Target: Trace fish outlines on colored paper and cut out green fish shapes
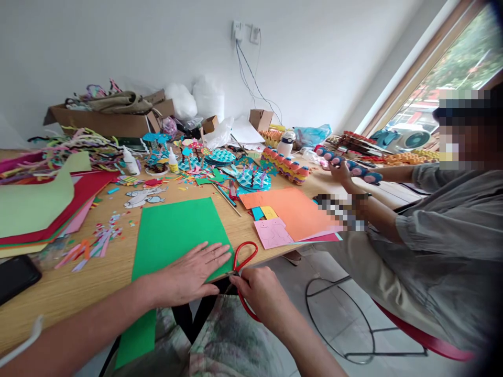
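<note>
A large green paper sheet (173, 225) lies on the table, with its lower left part hanging past the front edge. My left hand (192, 272) rests flat on the sheet near its right side, fingers stretched out. Just right of it, at the table's edge, my right hand (261, 293) is closed on red-handled scissors (245, 251). One handle loop stands above the hand and the other shows below it. The blades are partly hidden near the sheet's lower right corner.
Orange paper (294, 209) and a pink drawing (272, 233) lie to the right. Coloured sheets (35, 204), a black phone (18, 277) and paper strips are at left. Glue bottles (173, 161) and paper crafts stand behind. At right, a seated person holds a painted egg carton (349, 166).
</note>
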### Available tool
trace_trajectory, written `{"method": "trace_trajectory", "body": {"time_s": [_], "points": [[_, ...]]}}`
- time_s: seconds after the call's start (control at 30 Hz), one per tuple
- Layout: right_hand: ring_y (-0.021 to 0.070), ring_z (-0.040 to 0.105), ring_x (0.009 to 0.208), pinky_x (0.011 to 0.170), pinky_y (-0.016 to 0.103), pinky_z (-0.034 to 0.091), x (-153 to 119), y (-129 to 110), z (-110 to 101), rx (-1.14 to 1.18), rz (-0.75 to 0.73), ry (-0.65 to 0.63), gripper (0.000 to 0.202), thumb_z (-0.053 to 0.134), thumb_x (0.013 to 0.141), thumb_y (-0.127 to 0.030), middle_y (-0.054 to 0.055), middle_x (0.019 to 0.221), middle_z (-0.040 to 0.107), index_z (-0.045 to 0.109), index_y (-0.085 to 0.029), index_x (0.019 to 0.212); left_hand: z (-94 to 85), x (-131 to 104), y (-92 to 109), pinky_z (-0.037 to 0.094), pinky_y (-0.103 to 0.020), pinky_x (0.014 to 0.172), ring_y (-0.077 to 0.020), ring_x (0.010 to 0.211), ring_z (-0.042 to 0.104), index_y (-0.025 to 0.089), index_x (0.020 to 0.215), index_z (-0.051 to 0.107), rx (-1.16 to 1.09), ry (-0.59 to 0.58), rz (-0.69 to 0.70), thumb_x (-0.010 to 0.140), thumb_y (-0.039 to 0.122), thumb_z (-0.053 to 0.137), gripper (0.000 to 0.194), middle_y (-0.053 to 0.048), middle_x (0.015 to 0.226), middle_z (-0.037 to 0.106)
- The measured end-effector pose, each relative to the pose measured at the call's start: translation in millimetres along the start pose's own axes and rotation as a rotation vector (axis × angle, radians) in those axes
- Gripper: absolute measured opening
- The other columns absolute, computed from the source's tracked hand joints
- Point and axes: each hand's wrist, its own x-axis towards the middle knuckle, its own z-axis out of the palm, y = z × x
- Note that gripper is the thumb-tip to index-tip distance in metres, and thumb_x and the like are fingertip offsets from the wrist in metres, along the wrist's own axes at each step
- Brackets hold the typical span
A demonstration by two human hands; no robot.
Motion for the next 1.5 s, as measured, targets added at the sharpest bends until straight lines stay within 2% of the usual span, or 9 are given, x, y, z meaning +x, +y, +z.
{"method": "trace_trajectory", "body": {"time_s": [0.13,0.27,0.47,0.97,1.5], "points": [[0.017,0.063,0.063,0.05,0.025,0.025,-0.9,-1.1,-2.7,-0.016,0.018,-0.001,0.028,0.052,0.084,-0.035,0.008,0.071,0.071,0.069,-0.018,0.068,-0.2,-20.2,-18.5,0.012,-0.038,0.109,-0.0173,0.135,0.013,0.032,0.138,0.02,0.021,0.032,0.014,0.092,0.039,0.032,0.048,0.001,0.148,0.017],[0.0175,0.064,0.065,0.05,0.025,0.025,-0.5,-2.3,-2.3,-0.033,0.006,0.002,0.028,0.05,0.085,-0.034,0.008,0.072,0.071,0.068,-0.019,0.07,5.6,-25.8,-25.8,0.01,-0.038,0.109,-0.017,0.135,0.014,0.034,0.138,0.02,0.035,0.024,0.018,0.094,0.042,0.024,0.045,0.003,0.147,0.018],[0.0196,0.066,0.071,0.05,0.025,0.025,1.5,-4.2,-2.4,-0.066,-0.025,0.009,0.025,0.049,0.086,-0.033,0.009,0.078,0.071,0.067,-0.018,0.076,9.9,-20.3,-23.3,0.008,-0.038,0.109,-0.0178,0.135,0.014,0.032,0.139,0.018,0.06,0.047,0.014,0.094,0.042,0.021,0.046,0.003,0.147,0.018],[0.0188,0.065,0.069,0.05,0.024,0.027,1.1,-9.1,-2.2,-0.076,-0.026,-0.003,0.03,0.047,0.087,-0.035,0.009,0.075,0.071,0.068,-0.018,0.073,16.4,-19.8,-22.9,0.008,-0.037,0.108,-0.0175,0.134,0.015,0.032,0.139,0.017,0.125,0.1,0.011,0.094,0.044,0.021,0.047,0.003,0.147,0.019],[0.0197,0.066,0.07,0.05,0.025,0.028,-1.1,-12.4,1.5,-0.048,-0.054,-0.023,0.026,0.049,0.085,-0.033,0.009,0.078,0.071,0.069,-0.019,0.074,22.0,-16.8,-21.0,0.01,-0.039,0.108,-0.0196,0.134,0.016,0.031,0.139,0.018,0.098,0.122,-0.006,0.093,0.045,0.022,0.048,0.001,0.147,0.019]]}}
